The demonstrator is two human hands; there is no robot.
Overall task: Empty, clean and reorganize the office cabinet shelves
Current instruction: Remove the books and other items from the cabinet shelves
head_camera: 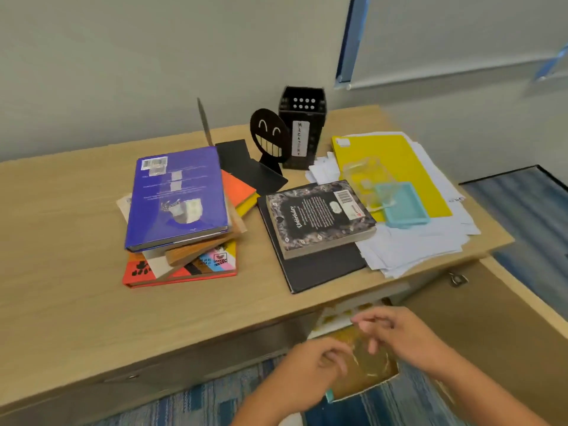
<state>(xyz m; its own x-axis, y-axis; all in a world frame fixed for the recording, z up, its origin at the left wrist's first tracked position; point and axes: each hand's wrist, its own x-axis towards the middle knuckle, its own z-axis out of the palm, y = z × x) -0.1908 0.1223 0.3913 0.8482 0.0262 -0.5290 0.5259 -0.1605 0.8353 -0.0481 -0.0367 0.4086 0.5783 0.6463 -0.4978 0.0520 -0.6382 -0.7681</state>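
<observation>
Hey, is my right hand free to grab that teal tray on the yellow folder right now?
Probably not straight away: the right hand is below the cabinet top, busy with a brownish sheet. Nothing covers the teal tray itself, apart from a clear plastic piece lapping over its left edge.

Motion blur smears both hands, the left hand (310,364) and right hand (405,336), so what the fingers grip cannot be told. They partly cover a brownish sheet (365,373) below the cabinet (76,302) top's edge. The purple book (178,195) hides most of the stack beneath it. Forearms are cut off at the bottom edge; the book cover text is unreadably small.
</observation>
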